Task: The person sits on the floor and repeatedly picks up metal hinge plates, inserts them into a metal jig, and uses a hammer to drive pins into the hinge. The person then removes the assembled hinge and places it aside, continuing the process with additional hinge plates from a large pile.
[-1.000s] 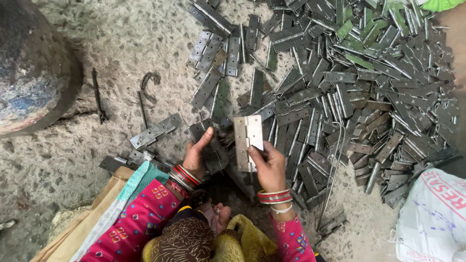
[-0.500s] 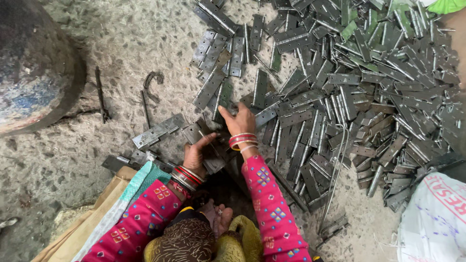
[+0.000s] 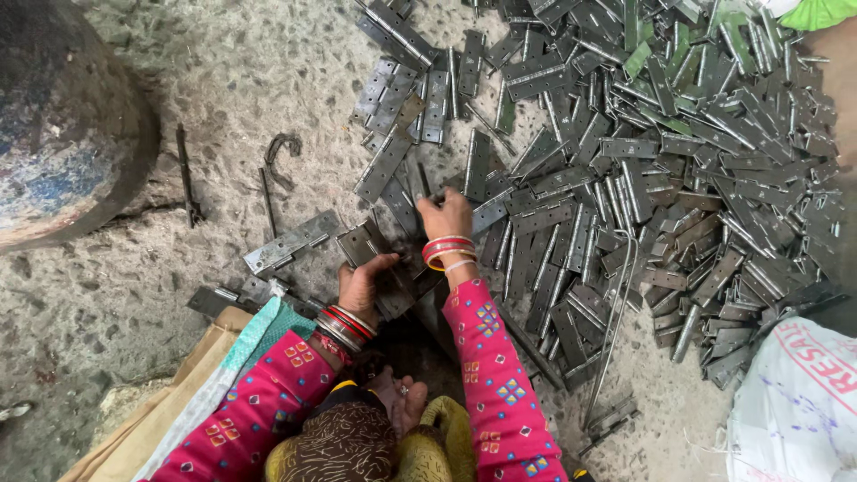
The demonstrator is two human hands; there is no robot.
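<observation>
Two hands low centre, pink sleeves, red bangles. Left hand (image 3: 364,284) resting on a flat metal hinge (image 3: 368,243) on the concrete floor (image 3: 223,89) — fingers curled over its near edge, grip partly hidden. Right hand (image 3: 446,214) reaching into the hinge pile (image 3: 643,152); fingers buried among plates, can't tell if closed on anything. Pile cut off top and right. Dark drum (image 3: 62,134) cropped left; white sack (image 3: 799,402) cropped bottom right.
</observation>
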